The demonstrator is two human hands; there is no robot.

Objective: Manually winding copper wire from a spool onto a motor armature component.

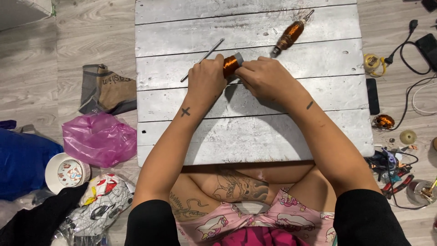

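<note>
A small armature wound with copper wire [231, 65] sits between my two hands on a white-painted wooden board [255, 132]. My left hand [207, 79] wraps around its left side. Fingers of my right hand [265, 77] pinch its right end, where a grey core shows. A thin metal rod [203, 59] lies just behind my left hand. Farther back on the board rests a second, longer copper-wound armature on a shaft [289, 34].
On the floor at left lie a pink plastic bag [99, 139], a brown bag [107, 89], a white bowl [65, 173] and blue cloth. At right are a copper coil [383, 121], black cables [407, 54], a dark phone [372, 95] and pliers [397, 182].
</note>
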